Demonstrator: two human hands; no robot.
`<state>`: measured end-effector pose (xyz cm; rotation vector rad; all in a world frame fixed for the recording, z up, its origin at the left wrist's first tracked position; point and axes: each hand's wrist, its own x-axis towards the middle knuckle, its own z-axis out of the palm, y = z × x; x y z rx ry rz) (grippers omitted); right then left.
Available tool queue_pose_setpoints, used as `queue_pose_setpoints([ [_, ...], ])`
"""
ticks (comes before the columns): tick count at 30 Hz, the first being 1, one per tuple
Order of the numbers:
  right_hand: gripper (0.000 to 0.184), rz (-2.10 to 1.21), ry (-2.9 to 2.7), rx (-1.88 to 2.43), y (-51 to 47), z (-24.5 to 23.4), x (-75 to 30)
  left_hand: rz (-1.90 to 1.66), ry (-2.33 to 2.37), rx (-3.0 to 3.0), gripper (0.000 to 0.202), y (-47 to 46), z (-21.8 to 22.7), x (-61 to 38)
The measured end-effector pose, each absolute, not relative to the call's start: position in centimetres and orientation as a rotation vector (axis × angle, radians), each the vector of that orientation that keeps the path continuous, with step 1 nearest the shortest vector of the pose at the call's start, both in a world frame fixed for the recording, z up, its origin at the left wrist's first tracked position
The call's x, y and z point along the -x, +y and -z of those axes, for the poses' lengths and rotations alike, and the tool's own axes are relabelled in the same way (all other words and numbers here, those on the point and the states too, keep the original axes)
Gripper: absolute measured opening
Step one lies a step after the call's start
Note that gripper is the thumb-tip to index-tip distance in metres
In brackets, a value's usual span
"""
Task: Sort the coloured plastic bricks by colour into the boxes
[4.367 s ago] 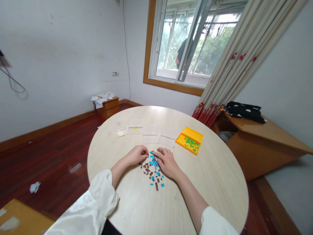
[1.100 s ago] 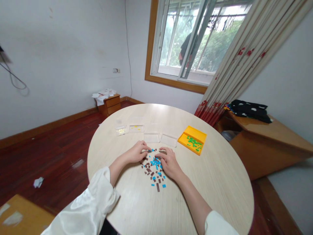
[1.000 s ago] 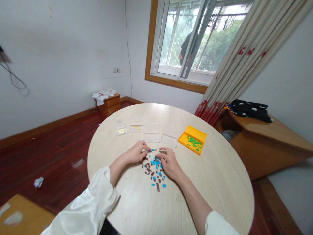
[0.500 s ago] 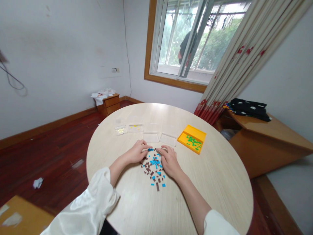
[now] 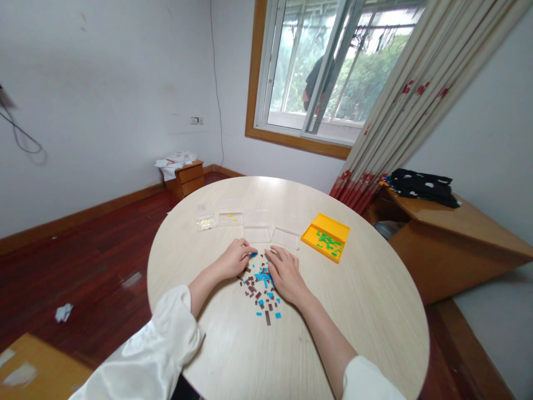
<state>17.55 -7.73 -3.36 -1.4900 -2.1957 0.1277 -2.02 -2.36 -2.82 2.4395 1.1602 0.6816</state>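
Observation:
A scatter of small blue bricks (image 5: 262,276) and brown bricks (image 5: 252,289) lies on the round wooden table (image 5: 225,344), between my two hands. At its far left edge, my left hand (image 5: 233,259) rests with fingers stretched out, the fingertips touching a few blue bricks (image 5: 254,254). On the other side, my right hand (image 5: 286,273) lies low with its fingers spread, beside the blue and brown bricks. Some bricks close to its fingers are hidden from view.
Two clear plastic boxes (image 5: 256,234) stand beyond my hands. Farther left are a clear box with yellow pieces (image 5: 230,219) and one with pale pieces (image 5: 205,223). To the right, an open yellow case (image 5: 310,240) holds green bricks (image 5: 330,242).
My left fingertips have drawn slightly left with the blue bricks beneath them. My right fingers have shifted slightly toward the left and spread over the right edge of the scatter.

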Motion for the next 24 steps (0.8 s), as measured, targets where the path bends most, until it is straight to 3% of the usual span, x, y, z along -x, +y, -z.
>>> queue_pose_setpoints([
  [5,0.039,-0.189,-2.307,1.435,-7.9,2.9,-17.3,-0.710,1.162,-2.417,0.025,-2.3,2.9,1.8],
  [24,0.034,-0.139,-2.127,1.335,-6.0,5.2,-19.3,-0.645,1.190,-2.404,0.022,-1.7,2.7,1.1],
])
